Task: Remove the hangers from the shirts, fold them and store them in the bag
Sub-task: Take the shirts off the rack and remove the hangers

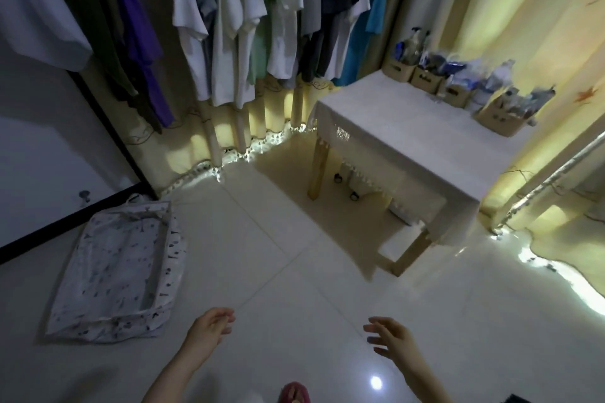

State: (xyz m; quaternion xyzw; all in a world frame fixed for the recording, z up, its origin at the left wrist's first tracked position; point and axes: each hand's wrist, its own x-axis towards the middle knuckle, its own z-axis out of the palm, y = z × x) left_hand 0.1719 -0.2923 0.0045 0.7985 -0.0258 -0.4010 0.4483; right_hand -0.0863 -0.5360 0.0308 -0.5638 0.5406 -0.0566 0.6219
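Left hand (209, 327), right hand (391, 339) empty; one bag (173, 255), one table (409, 141), four boxes (425, 79).

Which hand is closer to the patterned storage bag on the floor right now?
Left. The left hand hangs open just right of the bag, near its lower corner. The right hand is farther right, on the table side, holding nothing.

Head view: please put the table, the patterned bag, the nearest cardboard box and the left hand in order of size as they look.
1. the table
2. the patterned bag
3. the cardboard box and the left hand look about alike. The hand is nearer the camera, so I do not rank them.
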